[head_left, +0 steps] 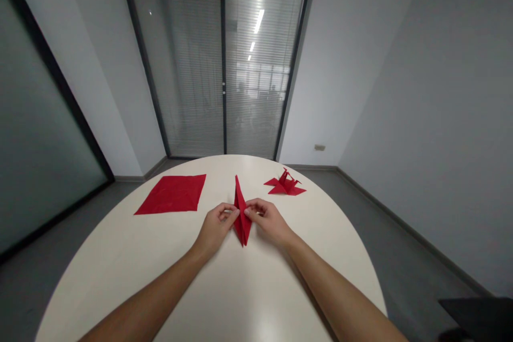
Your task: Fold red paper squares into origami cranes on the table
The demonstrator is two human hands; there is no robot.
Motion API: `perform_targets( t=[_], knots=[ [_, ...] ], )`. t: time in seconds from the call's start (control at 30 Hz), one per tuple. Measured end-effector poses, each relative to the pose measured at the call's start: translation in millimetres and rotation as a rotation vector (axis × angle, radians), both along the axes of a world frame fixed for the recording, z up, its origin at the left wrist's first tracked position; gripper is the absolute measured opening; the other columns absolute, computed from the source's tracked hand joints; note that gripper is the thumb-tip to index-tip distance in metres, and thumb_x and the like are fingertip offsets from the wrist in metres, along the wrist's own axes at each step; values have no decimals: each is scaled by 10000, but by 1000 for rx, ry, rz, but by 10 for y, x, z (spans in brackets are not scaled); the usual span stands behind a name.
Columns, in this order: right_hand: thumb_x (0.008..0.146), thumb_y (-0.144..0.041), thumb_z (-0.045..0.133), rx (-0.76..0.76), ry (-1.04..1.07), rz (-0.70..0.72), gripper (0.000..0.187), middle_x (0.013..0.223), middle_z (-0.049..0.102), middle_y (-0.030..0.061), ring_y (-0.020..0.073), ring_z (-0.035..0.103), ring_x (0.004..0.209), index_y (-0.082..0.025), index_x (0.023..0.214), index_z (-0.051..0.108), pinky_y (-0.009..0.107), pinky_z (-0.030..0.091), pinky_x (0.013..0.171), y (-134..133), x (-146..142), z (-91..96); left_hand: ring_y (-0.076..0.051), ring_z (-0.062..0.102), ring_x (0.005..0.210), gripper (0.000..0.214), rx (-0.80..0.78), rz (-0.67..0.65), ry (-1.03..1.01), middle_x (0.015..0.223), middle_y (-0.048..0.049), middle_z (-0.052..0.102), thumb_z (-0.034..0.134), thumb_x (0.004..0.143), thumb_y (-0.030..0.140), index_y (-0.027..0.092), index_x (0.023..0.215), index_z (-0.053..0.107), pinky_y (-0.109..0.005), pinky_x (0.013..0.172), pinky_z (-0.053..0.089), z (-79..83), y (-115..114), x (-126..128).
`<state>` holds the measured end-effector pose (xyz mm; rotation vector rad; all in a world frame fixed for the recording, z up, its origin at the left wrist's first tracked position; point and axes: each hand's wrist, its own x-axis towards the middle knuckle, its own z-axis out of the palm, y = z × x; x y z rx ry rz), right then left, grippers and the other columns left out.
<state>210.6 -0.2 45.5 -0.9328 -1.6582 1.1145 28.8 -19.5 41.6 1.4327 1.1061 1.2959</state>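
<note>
A red folded paper (242, 224), shaped like a long narrow diamond, is held over the middle of the table. Its upper point stretches away from me and its lower end splits into two points. My left hand (216, 227) pinches its left edge between thumb and fingers. On the opposite edge, the thumb and fingers of my right hand (270, 222) are closed on the same paper. Fingertips cover part of its middle. To the right, beyond my right hand, sit red origami cranes (285, 186), close together. Flat red paper (172, 194) lies to the left.
The round white table (200, 299) has a curved edge on both sides. Behind it stand glass panels with blinds (192, 91) and a pale wall (340, 64). A dark object (481, 312) is at the lower right, beside the table.
</note>
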Motion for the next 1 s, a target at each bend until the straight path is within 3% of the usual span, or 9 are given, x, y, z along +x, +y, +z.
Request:
perform_targets(
  t=[0.23,0.53,0.7,0.87,1.0],
  knots=[
    [842,-472,718,-23,55,13,320,814,650,13,160,577,736,-180,947,642,305,434,718,10,-28,-33,-193,650,803,222,118,-50,52,864,-57,710,662,837,388,171,879,675,-277,704,515,6,-26,4],
    [785,-479,774,-30,135,33,357,745,584,-26,123,510,641,-197,878,577,260,385,612,-14,-42,3,-147,593,767,195,147,-109,39,893,-21,611,641,851,359,179,784,606,-210,619,477,40,-77,39],
    [795,-454,759,-52,80,46,308,610,534,-52,101,415,522,-194,893,626,247,289,516,-53,-34,37,-151,595,747,168,136,-59,37,856,-13,622,659,839,349,186,828,617,-214,614,476,28,-57,36],
    [790,-481,760,-83,79,34,336,643,597,-25,104,445,528,-182,907,660,250,316,525,-56,-33,36,-159,602,799,176,217,-37,96,935,-27,579,667,851,343,191,774,623,-210,592,484,52,-62,21],
    [755,-483,792,-80,136,14,359,721,626,-14,109,488,559,-195,914,647,250,365,547,-35,-25,26,-196,619,952,141,255,-24,109,1073,-64,588,618,897,332,202,902,673,-243,683,522,33,-74,8]
  ],
)
